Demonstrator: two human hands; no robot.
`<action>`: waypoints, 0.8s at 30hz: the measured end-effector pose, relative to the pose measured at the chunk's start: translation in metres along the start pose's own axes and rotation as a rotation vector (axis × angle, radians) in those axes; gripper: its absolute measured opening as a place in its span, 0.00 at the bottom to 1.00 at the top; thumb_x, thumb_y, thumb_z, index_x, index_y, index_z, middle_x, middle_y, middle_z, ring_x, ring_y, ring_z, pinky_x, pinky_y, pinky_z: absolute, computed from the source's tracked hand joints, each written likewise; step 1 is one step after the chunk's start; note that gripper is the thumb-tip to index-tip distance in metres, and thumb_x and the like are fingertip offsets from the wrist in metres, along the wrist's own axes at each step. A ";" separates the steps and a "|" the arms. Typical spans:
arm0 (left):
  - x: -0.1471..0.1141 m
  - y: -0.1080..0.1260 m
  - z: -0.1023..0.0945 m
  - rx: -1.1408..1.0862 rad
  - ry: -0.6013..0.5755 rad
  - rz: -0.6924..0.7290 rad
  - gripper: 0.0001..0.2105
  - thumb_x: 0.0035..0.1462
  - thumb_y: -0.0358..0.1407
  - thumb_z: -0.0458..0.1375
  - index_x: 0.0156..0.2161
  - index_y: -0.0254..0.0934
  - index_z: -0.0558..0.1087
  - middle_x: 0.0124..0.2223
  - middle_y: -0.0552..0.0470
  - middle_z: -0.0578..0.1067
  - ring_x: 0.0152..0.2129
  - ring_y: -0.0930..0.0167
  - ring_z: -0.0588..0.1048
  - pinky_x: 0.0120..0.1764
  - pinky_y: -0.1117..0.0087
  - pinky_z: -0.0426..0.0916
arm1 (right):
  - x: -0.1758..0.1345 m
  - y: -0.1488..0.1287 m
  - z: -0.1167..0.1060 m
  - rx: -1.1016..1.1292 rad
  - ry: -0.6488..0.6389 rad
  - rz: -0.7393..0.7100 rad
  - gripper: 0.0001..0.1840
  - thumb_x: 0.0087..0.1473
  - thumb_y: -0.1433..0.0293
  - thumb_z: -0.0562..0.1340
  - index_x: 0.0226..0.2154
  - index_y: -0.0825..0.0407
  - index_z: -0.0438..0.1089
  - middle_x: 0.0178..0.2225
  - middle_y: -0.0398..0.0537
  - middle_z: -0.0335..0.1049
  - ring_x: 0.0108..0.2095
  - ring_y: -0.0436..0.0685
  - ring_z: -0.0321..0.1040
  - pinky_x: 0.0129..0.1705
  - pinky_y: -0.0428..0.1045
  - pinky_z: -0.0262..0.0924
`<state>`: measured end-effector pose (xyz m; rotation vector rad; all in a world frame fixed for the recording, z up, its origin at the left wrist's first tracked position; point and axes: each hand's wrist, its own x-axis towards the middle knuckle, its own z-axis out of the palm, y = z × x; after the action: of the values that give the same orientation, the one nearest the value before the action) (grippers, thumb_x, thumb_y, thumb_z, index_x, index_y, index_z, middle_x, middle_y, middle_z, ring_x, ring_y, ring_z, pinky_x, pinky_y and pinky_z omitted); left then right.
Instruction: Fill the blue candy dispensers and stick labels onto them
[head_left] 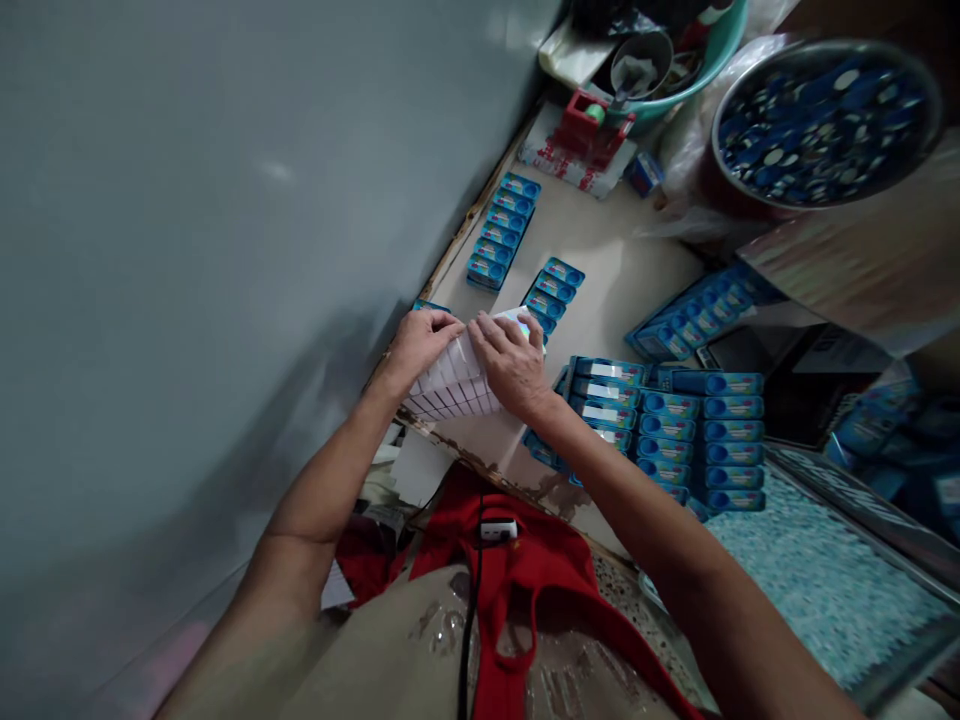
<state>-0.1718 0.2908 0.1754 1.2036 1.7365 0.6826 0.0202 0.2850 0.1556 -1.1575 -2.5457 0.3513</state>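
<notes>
A white sheet of labels [452, 385], marked off in rows of small rectangles, is between my two hands above the near part of the table. My left hand [421, 348] pinches its upper left side, thumb and fingertips together. On the sheet's upper right lies my right hand [511, 360], with bent fingers gripping near a shiny corner. Just beyond, a row of blue packs [553, 290] is partly hidden by my right hand. Another row of blue packs [501, 235] stands farther off along the wall side. Right of my right wrist, blue packs [606, 393] carry white strips.
Stacked blue packs [667, 430] fill the table's right side. At the back are a red tape dispenser [581, 125], a teal basin [709, 80] and a big round pot [825, 130] of blue-and-white pieces. A grey wall [225, 200] borders the left.
</notes>
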 end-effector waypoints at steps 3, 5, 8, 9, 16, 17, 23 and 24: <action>-0.005 0.000 -0.002 -0.044 -0.011 -0.017 0.10 0.56 0.40 0.63 0.33 0.35 0.81 0.33 0.50 0.82 0.30 0.69 0.75 0.36 0.70 0.69 | -0.012 -0.002 0.001 0.025 0.005 -0.007 0.22 0.70 0.74 0.52 0.61 0.49 0.70 0.64 0.52 0.70 0.59 0.64 0.63 0.69 0.65 0.41; -0.009 0.001 -0.003 -0.048 -0.009 -0.026 0.11 0.56 0.41 0.63 0.33 0.34 0.81 0.33 0.49 0.82 0.30 0.70 0.75 0.36 0.70 0.69 | -0.015 -0.002 -0.002 0.044 0.003 0.002 0.20 0.70 0.73 0.53 0.58 0.48 0.72 0.59 0.51 0.75 0.57 0.63 0.65 0.68 0.64 0.42; -0.012 0.001 -0.003 -0.013 0.002 -0.020 0.10 0.56 0.40 0.63 0.33 0.35 0.82 0.33 0.49 0.82 0.31 0.69 0.76 0.35 0.70 0.68 | -0.010 -0.004 -0.010 0.043 0.018 0.034 0.16 0.71 0.70 0.53 0.49 0.48 0.76 0.45 0.50 0.80 0.50 0.62 0.67 0.64 0.61 0.46; -0.010 0.000 -0.004 0.009 0.009 -0.015 0.09 0.56 0.39 0.63 0.34 0.35 0.82 0.34 0.49 0.82 0.31 0.69 0.76 0.36 0.70 0.69 | -0.008 -0.005 -0.013 0.038 0.019 0.051 0.16 0.71 0.70 0.53 0.45 0.47 0.77 0.41 0.49 0.79 0.47 0.61 0.67 0.61 0.61 0.47; 0.034 -0.014 -0.018 0.325 0.245 0.063 0.08 0.60 0.39 0.65 0.40 0.37 0.81 0.42 0.44 0.82 0.45 0.60 0.77 0.54 0.57 0.69 | -0.026 -0.014 -0.053 0.324 0.031 0.382 0.12 0.65 0.64 0.60 0.32 0.48 0.75 0.26 0.45 0.72 0.32 0.56 0.66 0.45 0.54 0.58; 0.036 -0.013 -0.018 0.349 0.303 0.127 0.11 0.60 0.41 0.65 0.44 0.37 0.81 0.47 0.42 0.81 0.52 0.58 0.75 0.60 0.53 0.65 | -0.034 -0.014 -0.060 0.443 0.034 0.489 0.10 0.64 0.63 0.62 0.33 0.49 0.75 0.25 0.43 0.70 0.29 0.54 0.65 0.41 0.53 0.59; -0.023 0.000 0.034 -0.157 0.001 0.150 0.31 0.60 0.62 0.58 0.51 0.36 0.78 0.49 0.39 0.81 0.51 0.59 0.78 0.54 0.59 0.72 | -0.081 -0.004 -0.096 1.035 0.043 0.888 0.16 0.55 0.53 0.68 0.31 0.49 0.74 0.19 0.37 0.61 0.22 0.51 0.59 0.28 0.49 0.64; -0.038 0.001 0.048 -0.297 -0.128 0.073 0.34 0.57 0.64 0.60 0.51 0.34 0.78 0.47 0.39 0.82 0.46 0.60 0.80 0.49 0.61 0.74 | -0.088 -0.002 -0.099 1.069 0.046 0.912 0.18 0.53 0.51 0.70 0.30 0.49 0.74 0.19 0.38 0.62 0.22 0.51 0.60 0.29 0.50 0.66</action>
<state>-0.1239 0.2536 0.1679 1.0825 1.4338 0.8554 0.1116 0.2254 0.2304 -1.6187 -1.1905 1.5771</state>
